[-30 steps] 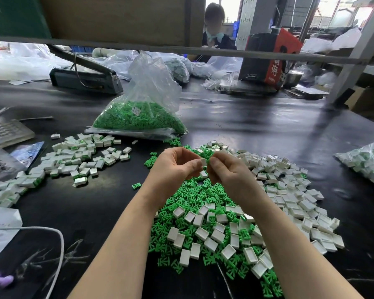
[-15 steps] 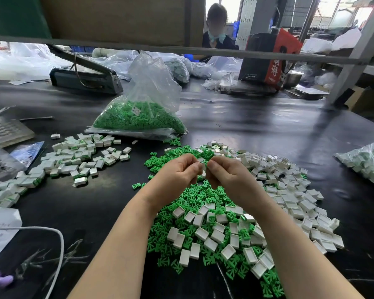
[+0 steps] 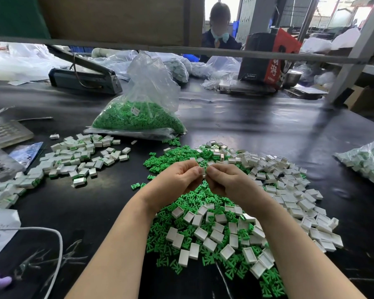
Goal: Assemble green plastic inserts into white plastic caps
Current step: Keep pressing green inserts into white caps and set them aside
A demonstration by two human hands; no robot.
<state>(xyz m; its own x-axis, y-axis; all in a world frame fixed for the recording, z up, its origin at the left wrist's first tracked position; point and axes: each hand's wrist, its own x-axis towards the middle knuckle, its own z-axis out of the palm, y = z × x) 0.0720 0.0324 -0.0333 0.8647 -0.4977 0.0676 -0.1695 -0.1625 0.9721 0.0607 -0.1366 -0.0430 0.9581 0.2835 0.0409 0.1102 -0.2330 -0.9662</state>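
My left hand (image 3: 177,180) and my right hand (image 3: 227,181) meet fingertip to fingertip above the black table, both pinching one small white cap (image 3: 203,172) between them. Whether a green insert sits in it is hidden by the fingers. Under my hands lies a mixed heap of loose green inserts (image 3: 194,197) and empty white caps (image 3: 289,190). A spread of assembled caps with green showing (image 3: 73,160) lies to the left.
A clear bag of green inserts (image 3: 138,117) stands behind the heap. Another bag of parts (image 3: 367,160) lies at the right edge. A heat sealer (image 3: 84,78), keyboards at left, a white cable (image 3: 52,236) and a person across the table are in view.
Both hands have sunk slightly toward the heap while staying pressed together on the cap. Nothing else has moved.
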